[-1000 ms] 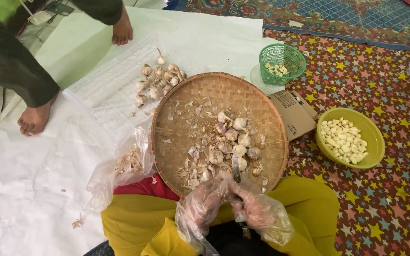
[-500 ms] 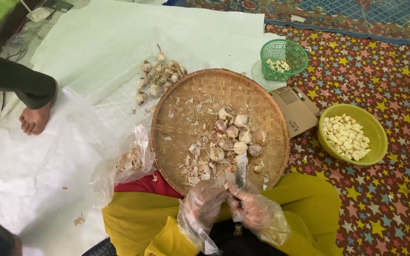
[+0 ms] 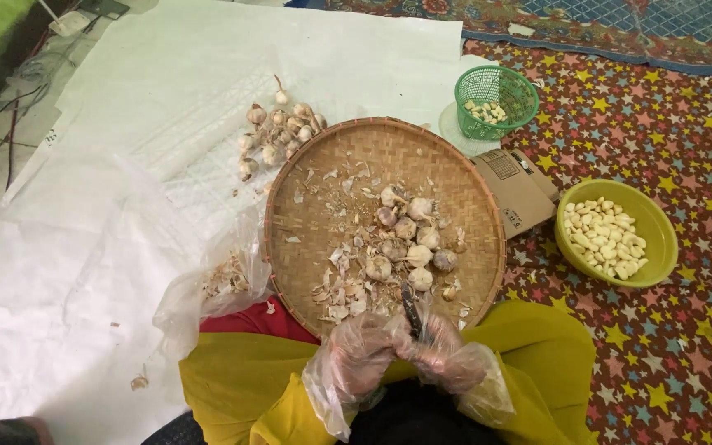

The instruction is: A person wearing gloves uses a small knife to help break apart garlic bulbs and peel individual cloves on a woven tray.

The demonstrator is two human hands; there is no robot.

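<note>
Both hands sit together at the near rim of the round woven tray, each inside a loose clear plastic glove. The left hand is curled closed, fingers folded in toward the right hand; what it pinches is hidden by the glove and the fingers, so I cannot tell what it holds. The right hand is closed around the handle of a small knife, whose dark blade points away from the person, over the tray's near edge. The two hands touch each other just below the blade.

On the tray, just beyond the knife tip, lies a cluster of garlic bulbs among scattered papery skins. More unpeeled garlic lies on the white sheet just past the tray's far left rim. A clear plastic bag with skins rests against the tray's left side. To the tray's right sits a green bowl of peeled cloves, well apart; a green mesh basket stands near the tray's far right rim, with a cardboard box tucked beside the tray between them.
</note>
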